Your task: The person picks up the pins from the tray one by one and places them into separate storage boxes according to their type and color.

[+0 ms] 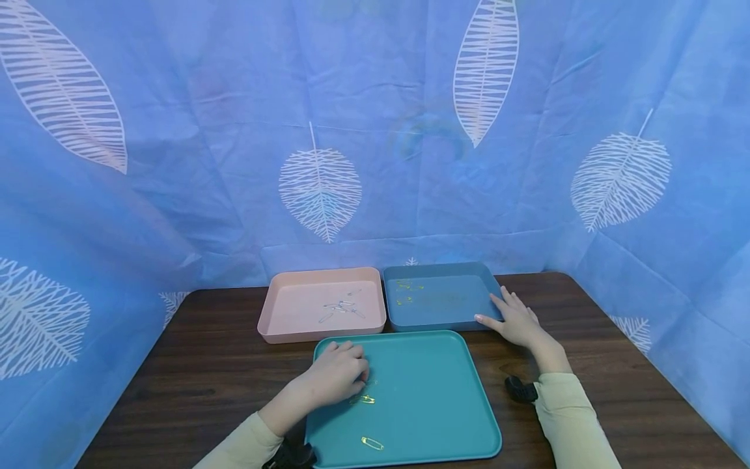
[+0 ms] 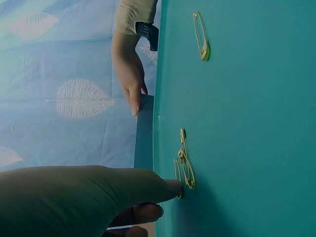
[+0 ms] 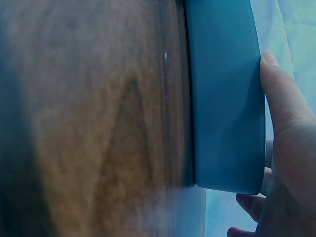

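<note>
My left hand point(image 1: 340, 374) is over the left side of the teal tray point(image 1: 428, 404), fingers bent. In the left wrist view its straight thumb point(image 2: 148, 185) reaches a small cluster of gold safety pins point(image 2: 187, 170), the tip right at one pin; the other fingertips stand apart from it. Another gold safety pin point(image 1: 372, 443) lies alone toward the tray's near edge. At the right, my right hand point(image 1: 518, 322) rests with spread fingers at the near right corner of the blue tray point(image 1: 463, 303), thumb point(image 3: 279, 89) against its rim.
Behind the teal tray, a pink tray point(image 1: 322, 337) holds several silver safety pins point(image 1: 340, 306), left of the blue tray. Inside the blue tray lie several gold safety pins point(image 1: 404, 286). A blue leaf-print curtain point(image 1: 398, 182) hangs behind the dark wooden table point(image 1: 193, 371).
</note>
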A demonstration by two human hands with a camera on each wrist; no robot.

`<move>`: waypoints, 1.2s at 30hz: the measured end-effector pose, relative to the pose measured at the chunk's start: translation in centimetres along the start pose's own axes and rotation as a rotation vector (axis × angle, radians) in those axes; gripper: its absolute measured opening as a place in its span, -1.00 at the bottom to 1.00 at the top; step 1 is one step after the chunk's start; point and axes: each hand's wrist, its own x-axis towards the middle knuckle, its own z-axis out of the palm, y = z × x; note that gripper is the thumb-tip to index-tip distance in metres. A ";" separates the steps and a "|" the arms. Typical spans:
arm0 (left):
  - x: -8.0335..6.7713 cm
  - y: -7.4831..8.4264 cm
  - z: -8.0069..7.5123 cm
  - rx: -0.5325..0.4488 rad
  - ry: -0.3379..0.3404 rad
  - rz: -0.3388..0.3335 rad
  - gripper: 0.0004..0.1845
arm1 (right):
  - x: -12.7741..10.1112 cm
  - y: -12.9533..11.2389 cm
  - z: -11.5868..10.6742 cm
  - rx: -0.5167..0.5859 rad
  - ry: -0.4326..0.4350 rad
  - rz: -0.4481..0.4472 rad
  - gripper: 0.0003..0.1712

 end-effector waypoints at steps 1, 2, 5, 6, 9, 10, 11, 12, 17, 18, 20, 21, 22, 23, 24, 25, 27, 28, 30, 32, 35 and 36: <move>0.1 0.0 0.0 -0.004 -0.002 0.000 -0.85 | 0.0 0.0 0.0 0.001 0.001 0.000 0.06; 0.1 0.1 -0.1 -0.005 -0.003 0.001 -0.84 | -0.1 0.0 0.0 0.001 0.001 0.001 0.06; 0.3 0.2 -0.3 -0.008 -0.010 0.002 -0.81 | -0.2 0.1 0.0 0.001 0.001 -0.003 0.05; 0.4 0.3 -0.3 -0.009 -0.012 0.003 -0.80 | -0.3 0.1 0.0 0.000 0.003 -0.003 0.04; 0.7 0.4 -0.4 -0.006 -0.022 0.004 -0.78 | -0.4 0.2 0.0 -0.001 0.007 -0.004 0.04; 0.7 0.4 -0.3 -0.002 -0.024 0.006 -0.77 | -0.4 0.1 0.0 0.001 0.009 0.000 0.04; 0.8 0.4 -0.4 0.000 -0.028 0.008 -0.76 | -0.4 0.1 0.0 0.002 0.009 0.001 0.03; 0.9 0.5 -0.4 0.002 -0.029 0.010 -0.76 | -0.5 0.1 -0.1 0.003 0.007 0.003 0.04; 1.2 0.5 -0.6 0.005 -0.038 0.023 -0.75 | -0.5 0.2 -0.1 0.004 0.005 0.007 0.04; 1.2 0.5 -0.7 0.005 -0.040 0.024 -0.75 | -0.4 0.1 -0.2 0.006 0.007 0.006 0.04; 1.4 0.5 -0.8 0.003 -0.037 0.027 -0.76 | -0.5 0.1 -0.2 0.006 0.008 0.007 0.03; 1.5 0.5 -0.9 0.003 -0.036 0.028 -0.77 | -0.5 0.0 -0.2 0.005 0.007 0.008 0.03; 1.6 0.5 -1.0 0.005 -0.033 0.028 -0.77 | -0.4 0.0 -0.2 0.006 0.005 0.010 0.03; 1.7 0.5 -1.0 0.005 -0.030 0.028 -0.77 | -0.4 -0.1 -0.3 0.006 0.004 0.009 0.03; 1.9 0.5 -1.1 0.008 -0.025 0.027 -0.77 | -0.4 -0.1 -0.3 0.004 0.003 0.008 0.03; 2.1 0.5 -1.1 0.010 -0.018 0.026 -0.77 | -0.4 -0.2 -0.3 0.002 0.002 0.008 0.03; 2.4 0.5 -1.3 0.018 -0.004 0.027 -0.76 | -0.4 -0.3 -0.3 0.000 0.003 0.007 0.03; 2.6 0.6 -1.4 0.021 0.006 0.030 -0.76 | -0.5 -0.3 -0.4 -0.001 0.005 0.005 0.03; 2.9 0.7 -1.6 0.030 0.023 0.038 -0.76 | -0.5 -0.4 -0.4 -0.001 0.007 0.004 0.03; 3.3 0.9 -1.8 0.040 0.035 0.045 -0.76 | -0.5 -0.4 -0.4 0.002 0.008 0.003 0.03; 3.9 1.1 -2.0 0.058 0.050 0.053 -0.77 | -0.5 -0.5 -0.3 0.013 0.007 -0.001 0.03; 4.1 1.1 -2.0 0.064 0.055 0.053 -0.77 | -0.5 -0.6 -0.3 0.016 0.007 -0.003 0.03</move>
